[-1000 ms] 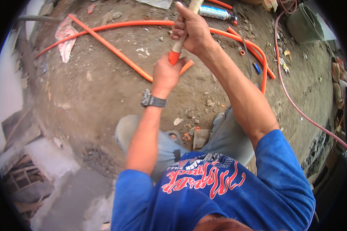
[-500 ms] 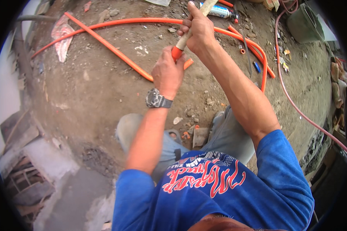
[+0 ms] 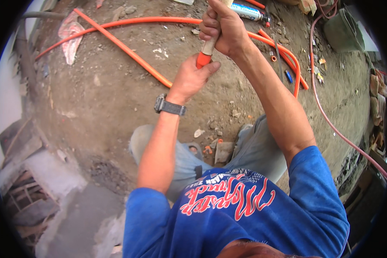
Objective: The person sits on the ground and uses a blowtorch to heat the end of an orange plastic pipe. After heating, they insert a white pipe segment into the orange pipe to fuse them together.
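My right hand (image 3: pixel 228 31) is wrapped round a pale, whitish rod (image 3: pixel 210 45) that slants up past the frame's top edge. Directly below it, my left hand (image 3: pixel 191 77) closes round a short orange pipe section (image 3: pixel 203 60) at the rod's lower end. Whether the rod sits inside the orange piece or butts against it, I cannot tell. The left thumb points to the right across the front. A long orange pipe (image 3: pixel 129 51) on the ground runs from the upper left to behind my left hand; its end is hidden there.
A curved orange pipe (image 3: pixel 159 19) arcs over the dirt ground, with shorter orange pieces (image 3: pixel 293 64) at right. A blue-and-white spray can (image 3: pixel 246 13) lies at the top. Further right are a pinkish hose (image 3: pixel 316 92) and a dark bucket (image 3: pixel 342 30). Broken concrete (image 3: pixel 56 172) lies lower left.
My left hand has turned, its thumb now stretched to the right, and the orange pipe end beside it no longer shows. My right hand has shifted slightly right and closer to the left, the rod now steeper.
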Tool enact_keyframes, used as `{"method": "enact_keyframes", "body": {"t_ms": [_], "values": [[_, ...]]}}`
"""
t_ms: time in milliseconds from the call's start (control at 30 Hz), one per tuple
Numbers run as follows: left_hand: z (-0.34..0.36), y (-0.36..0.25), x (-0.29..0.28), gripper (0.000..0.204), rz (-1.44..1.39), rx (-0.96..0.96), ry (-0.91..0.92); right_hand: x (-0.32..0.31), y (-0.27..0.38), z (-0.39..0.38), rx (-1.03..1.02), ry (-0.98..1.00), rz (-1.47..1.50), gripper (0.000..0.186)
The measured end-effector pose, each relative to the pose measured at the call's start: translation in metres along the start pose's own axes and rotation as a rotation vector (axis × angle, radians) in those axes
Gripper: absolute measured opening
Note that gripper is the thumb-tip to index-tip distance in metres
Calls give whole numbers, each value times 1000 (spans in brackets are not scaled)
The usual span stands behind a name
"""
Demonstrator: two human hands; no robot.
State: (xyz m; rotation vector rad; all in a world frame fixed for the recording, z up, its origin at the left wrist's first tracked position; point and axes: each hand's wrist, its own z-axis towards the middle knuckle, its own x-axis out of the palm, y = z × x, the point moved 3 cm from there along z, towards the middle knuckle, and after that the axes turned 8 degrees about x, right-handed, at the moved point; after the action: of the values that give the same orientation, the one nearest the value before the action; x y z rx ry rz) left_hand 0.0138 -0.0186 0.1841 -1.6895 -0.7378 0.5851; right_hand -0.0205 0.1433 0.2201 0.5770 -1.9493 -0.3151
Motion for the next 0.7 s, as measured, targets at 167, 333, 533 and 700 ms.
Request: {"method": "enact_keyframes", "body": {"t_ms": [167,333,533,700], "values": [[-7,-12,1,34,752,374,-319,-17,-2,9,-199,-443,118,42],[-8,-2,1,40,911,249,-346,-26,-8,4,-239,-505,162,38],[-5,-6,6,25,512,178,-305,-6,3,3,-89,-178,44,49],[-24,-9,3,22,-376,-256,249,4,9,-9,89,431,43,48]]}}
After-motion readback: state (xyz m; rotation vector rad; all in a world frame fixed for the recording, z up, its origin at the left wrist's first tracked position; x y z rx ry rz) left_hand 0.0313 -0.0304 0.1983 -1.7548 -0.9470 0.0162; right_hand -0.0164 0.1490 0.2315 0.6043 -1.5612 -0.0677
